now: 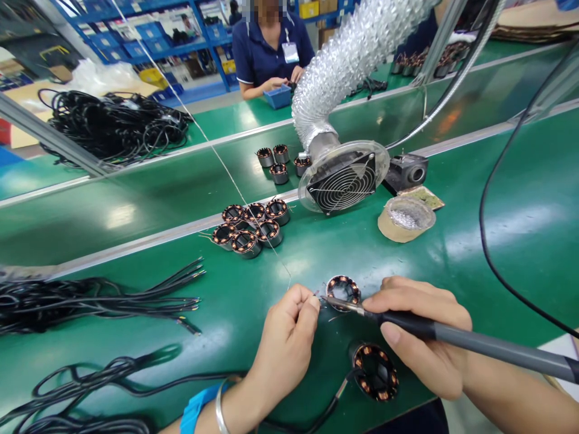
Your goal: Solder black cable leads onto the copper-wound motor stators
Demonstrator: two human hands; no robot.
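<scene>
A squat, round, tan pot [402,228] with a crumbly silver material [404,214] in it is set on the green tabletop [506,241], right of centre, beside a black metal holder [409,172]. At the far side, a small blue open tray [277,96] is held by a person [274,54] in a dark blue shirt; its contents cannot be made out. Blue bins [151,37] and yellow bins [309,9] are lined up on blue shelving [201,36] at the back of the room.

In the near centre, fine wire ends [319,295] are pinched between the closed thumb and forefinger of the left hand [287,340], to which a thin pale strand [235,181] leads down. The grip of the right hand [427,331] is closed around a grey and black soldering iron [434,330], its metal tip brought to the wire ends, over a ring-shaped copper-wound core [333,304]. A second copper-wound core [392,389], with a black cable [339,392] attached, is placed nearer the edge.

Similar cores [246,247] are clustered left of centre; black cables [136,301] are spread at the left. A round, grilled fan [344,181] is joined to a crinkled silver duct [335,72].
</scene>
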